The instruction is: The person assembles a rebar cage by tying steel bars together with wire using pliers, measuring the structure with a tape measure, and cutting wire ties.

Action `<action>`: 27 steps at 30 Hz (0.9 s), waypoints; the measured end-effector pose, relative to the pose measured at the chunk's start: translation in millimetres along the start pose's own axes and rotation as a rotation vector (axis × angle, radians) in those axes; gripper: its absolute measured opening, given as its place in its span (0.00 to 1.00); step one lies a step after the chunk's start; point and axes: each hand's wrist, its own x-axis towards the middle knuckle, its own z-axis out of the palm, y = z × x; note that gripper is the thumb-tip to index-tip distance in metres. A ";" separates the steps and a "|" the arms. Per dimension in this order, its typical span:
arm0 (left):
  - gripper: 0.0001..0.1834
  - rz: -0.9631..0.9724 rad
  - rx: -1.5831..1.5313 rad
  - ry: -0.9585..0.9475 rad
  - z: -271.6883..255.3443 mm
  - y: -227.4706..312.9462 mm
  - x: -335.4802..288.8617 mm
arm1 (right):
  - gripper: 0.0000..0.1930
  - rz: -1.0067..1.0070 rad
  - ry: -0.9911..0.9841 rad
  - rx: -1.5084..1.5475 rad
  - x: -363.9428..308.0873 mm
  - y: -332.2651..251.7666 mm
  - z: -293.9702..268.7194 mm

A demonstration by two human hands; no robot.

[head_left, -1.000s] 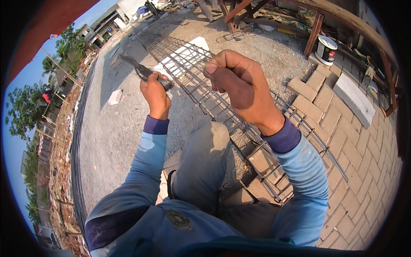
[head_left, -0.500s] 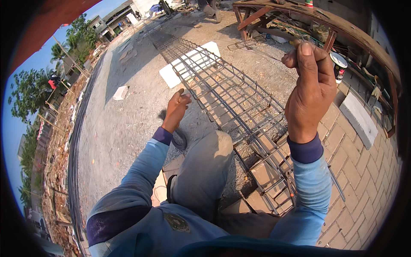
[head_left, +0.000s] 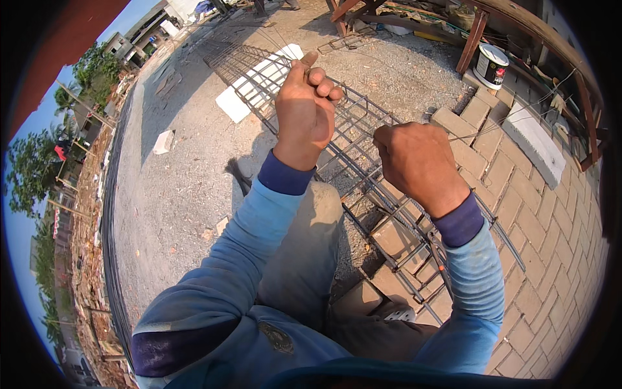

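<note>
A long rebar cage (head_left: 405,217) of dark bars and square ties stretches from beside my knee to the far left. My right hand (head_left: 418,165) is a fist above its near part, closed on thin tie wire (head_left: 476,135) that trails off to the right. My left hand (head_left: 304,107) is raised over the cage's middle, palm turned up and fingers curled. Fine strands seem to rise by its fingertips, but what it grips is unclear. A dark bundle of wire (head_left: 240,174) lies on the ground left of my knee, partly hidden by my left sleeve.
A white board (head_left: 233,105) lies under the cage and a white chunk (head_left: 164,142) left of it. A wooden bench (head_left: 476,39), a white bucket (head_left: 490,68) and a pale slab (head_left: 534,144) stand at right, near paving (head_left: 551,240). Long dark bars (head_left: 111,214) run along the left.
My right hand has come down and left to just above the cage. My left hand has risen and moved right, turning its palm up. The view has shifted slightly.
</note>
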 end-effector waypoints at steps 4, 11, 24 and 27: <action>0.16 -0.023 -0.039 -0.024 -9.5 -56.3 3.4 | 0.04 0.260 -0.179 0.025 -67.5 24.3 -12.4; 0.19 -0.495 0.073 -0.286 -45.4 -158.5 -46.2 | 0.10 1.157 -0.138 0.367 -282.7 -16.5 -54.7; 0.17 -1.349 0.129 -0.495 -30.4 -209.2 -218.5 | 0.15 1.470 0.095 0.648 -337.3 -76.6 23.5; 0.18 -1.272 0.197 -0.485 -29.4 -217.0 -218.8 | 0.16 1.524 0.187 0.704 -340.7 -66.9 42.1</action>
